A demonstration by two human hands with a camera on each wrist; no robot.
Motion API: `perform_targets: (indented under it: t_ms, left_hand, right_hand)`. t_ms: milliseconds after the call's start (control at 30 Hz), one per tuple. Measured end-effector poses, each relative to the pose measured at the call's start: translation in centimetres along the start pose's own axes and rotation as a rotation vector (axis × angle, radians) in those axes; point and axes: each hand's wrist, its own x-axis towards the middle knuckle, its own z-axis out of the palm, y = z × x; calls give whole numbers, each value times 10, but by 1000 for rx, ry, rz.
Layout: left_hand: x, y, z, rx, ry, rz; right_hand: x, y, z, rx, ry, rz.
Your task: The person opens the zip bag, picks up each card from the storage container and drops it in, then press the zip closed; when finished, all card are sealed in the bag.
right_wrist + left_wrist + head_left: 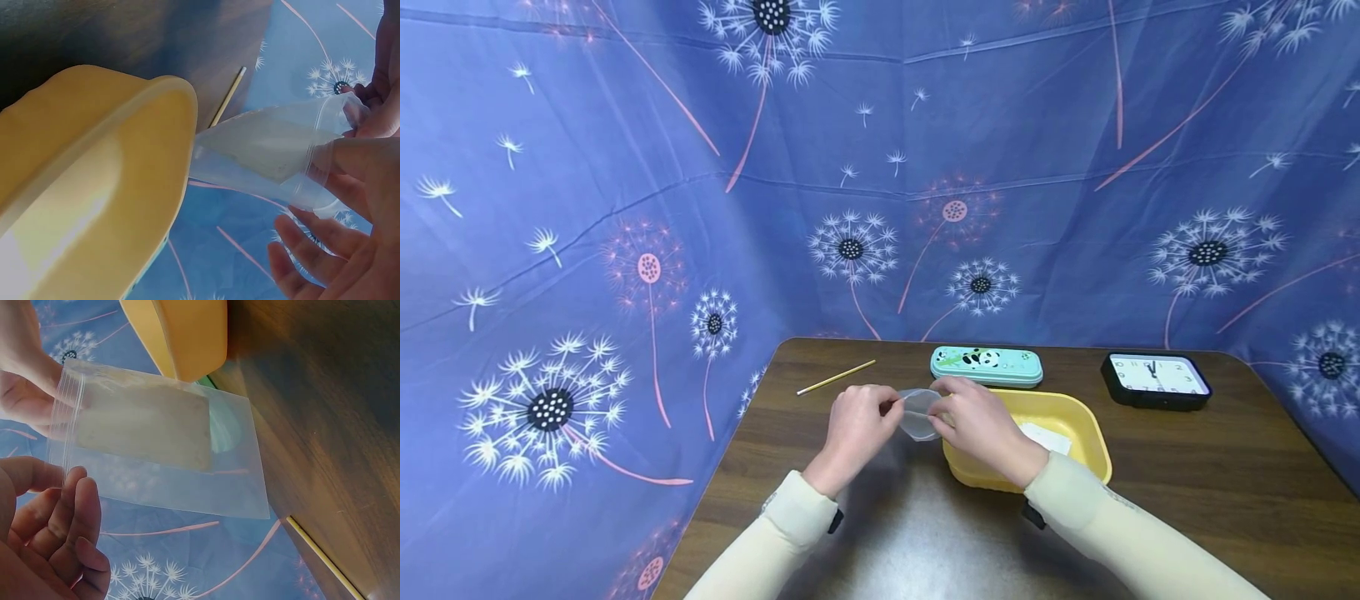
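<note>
currently, the clear zip bag (917,427) is between the fingers, its mouth edge pinched by the left hand (859,427) and the right hand (983,418). just right sits a yellow tray (1099,446), partly hidden by the right hand; a thin yellow stick (837,377) lies far left, a panda-print case (1018,367) far, a black-framed clock (1157,379) far right. smooth film encloses a flat, dull, rectangular piece (147,422).
</note>
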Motion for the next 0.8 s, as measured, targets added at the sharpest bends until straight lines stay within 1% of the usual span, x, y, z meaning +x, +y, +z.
perform_targets:
  t_ms: [133, 467, 800]
  left_hand:
    - [0, 1, 0, -1, -2, -1]
    - [1, 2, -1, 3, 1, -1]
    - [1, 3, -1, 6, -3, -7]
  right_hand:
    - [3, -1, 2, -2, -22, 17]
    - [13, -3, 8, -34, -22, 27]
    - [17, -3, 16, -68, -33, 46]
